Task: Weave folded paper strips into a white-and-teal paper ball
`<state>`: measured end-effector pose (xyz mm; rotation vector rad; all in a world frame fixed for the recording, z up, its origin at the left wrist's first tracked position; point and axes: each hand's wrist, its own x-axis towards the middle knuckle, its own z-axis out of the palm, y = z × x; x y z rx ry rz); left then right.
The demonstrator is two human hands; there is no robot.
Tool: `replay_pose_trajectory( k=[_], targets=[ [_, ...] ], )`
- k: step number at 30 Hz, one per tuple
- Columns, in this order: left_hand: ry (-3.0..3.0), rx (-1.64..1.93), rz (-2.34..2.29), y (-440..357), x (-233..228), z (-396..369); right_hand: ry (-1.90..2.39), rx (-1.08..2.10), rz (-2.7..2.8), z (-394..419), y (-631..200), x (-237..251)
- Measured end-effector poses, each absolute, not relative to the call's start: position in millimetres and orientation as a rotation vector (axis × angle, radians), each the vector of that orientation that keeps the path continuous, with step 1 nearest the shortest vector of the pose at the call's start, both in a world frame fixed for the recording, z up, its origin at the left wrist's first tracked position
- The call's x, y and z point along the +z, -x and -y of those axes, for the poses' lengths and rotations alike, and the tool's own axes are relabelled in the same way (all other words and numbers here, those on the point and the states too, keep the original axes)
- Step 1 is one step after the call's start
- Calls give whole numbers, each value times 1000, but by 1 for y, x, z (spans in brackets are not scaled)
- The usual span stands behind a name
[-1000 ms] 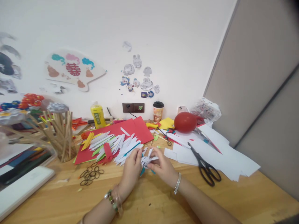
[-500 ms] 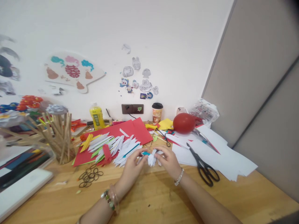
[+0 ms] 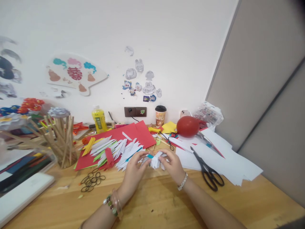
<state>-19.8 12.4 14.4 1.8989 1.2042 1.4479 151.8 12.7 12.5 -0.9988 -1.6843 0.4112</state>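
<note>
**Folded paper piece in both hands, nearer the person than the cup**

Landmark = cup, black lid, upright at the back of the table. Left/right as the person sees it.

Folded paper piece: white with a bit of blue, straight out from the cup toward the person. Left hand grips its left side, fingers pinched; right hand pinches the right side. Fingers hide part of the folds. Can't tell if the piece touches the table. Beaded bracelet on left wrist, silver bracelet on right.

Left of cup and nearer the person: red sheets, with a spread of paper strips on and beside them, mostly white, some green, yellow, red, blue. Strips sit just beside the left hand. Rubber bands further left and nearer still, loose in a cluster on bare wood. Bunch of sticks well left of cup. Yellow bottle left of cup too, upright.

Right of cup: red balloon, slightly nearer the person. White sheets further right and nearer, scissors partly on them, blades angled toward the cup, handles toward the person.
</note>
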Motion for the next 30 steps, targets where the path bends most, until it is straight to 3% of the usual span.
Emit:
replay_pose_trajectory(
  k=[11,18,22,30],
  targets=[
    [-2153,1646,-1086,22,22,-8,949,221,1757,-8,-152,19],
    [-1941,1432,-1306,20,21,-7,1050,336,1736,-14,-155,15],
    [-1819,1331,-1202,19,21,-8,1110,463,1702,-13,-152,15],
    [-2123,1200,-1099,19,17,-11,1062,411,1782,-6,-147,21]
  ],
)
